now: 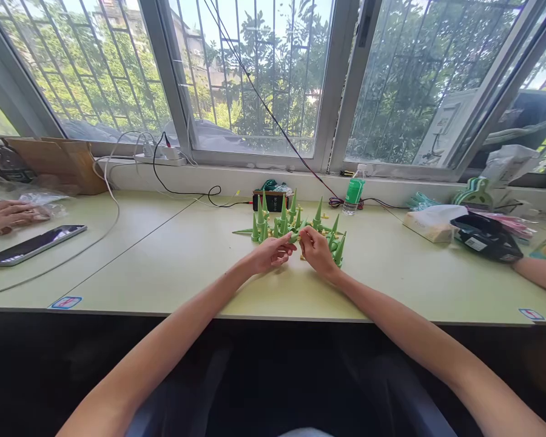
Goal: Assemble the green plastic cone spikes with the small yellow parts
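My left hand (273, 254) pinches a small green pointed piece (293, 237) between thumb and fingers, just above the table. Close against it, my right hand (316, 247) has its fingertips pressed together at the piece's right end; whatever small part they grip there is mostly hidden. Behind both hands stand several green cones (283, 209), most upright, with a few lying on their sides. Small yellow parts (325, 216) show among them.
A device with a lit display (272, 202) stands behind the cones. To the right are a green-labelled bottle (354, 190) and a tissue box (430, 223). A phone (36, 244), a cable and another person's hand (11, 216) are at left; another person's forearm (543, 273) reaches in at right.
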`<state>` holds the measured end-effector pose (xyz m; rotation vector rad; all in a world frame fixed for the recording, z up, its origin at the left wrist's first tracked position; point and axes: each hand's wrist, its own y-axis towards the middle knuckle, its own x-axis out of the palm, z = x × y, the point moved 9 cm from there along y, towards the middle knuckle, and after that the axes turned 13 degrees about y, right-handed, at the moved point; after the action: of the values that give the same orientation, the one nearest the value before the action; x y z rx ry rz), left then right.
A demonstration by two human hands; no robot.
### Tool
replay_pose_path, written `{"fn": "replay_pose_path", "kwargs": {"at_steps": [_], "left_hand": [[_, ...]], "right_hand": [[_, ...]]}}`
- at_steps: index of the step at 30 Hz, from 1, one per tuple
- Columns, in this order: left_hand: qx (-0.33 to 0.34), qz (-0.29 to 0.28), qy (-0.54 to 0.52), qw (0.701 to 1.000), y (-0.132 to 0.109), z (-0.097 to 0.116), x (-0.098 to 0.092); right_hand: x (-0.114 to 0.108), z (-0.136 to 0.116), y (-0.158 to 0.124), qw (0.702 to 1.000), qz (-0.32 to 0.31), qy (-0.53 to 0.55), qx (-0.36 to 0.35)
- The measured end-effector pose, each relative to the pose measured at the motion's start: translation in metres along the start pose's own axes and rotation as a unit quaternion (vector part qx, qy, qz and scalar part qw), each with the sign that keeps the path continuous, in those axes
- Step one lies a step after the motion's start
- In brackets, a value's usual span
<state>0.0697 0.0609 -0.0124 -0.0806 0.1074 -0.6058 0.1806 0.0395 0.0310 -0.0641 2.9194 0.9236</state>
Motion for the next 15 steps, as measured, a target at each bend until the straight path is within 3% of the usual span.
{"fn": "replay_pose_path", "kwargs": {"at_steps": [7,15], "left_hand": [[0.072,-0.010,0.040,0.997,-0.001,0.010,0.000],[0.162,0.082,0.207,0.961,-0.009,0.026,-0.005]], "right_hand": [[-0.001,0.003,0.002,1.000,0.004,-0.016,-0.003],[-0.004,0.003,0.004,0.997,0.011,-0.072,-0.020]]}}
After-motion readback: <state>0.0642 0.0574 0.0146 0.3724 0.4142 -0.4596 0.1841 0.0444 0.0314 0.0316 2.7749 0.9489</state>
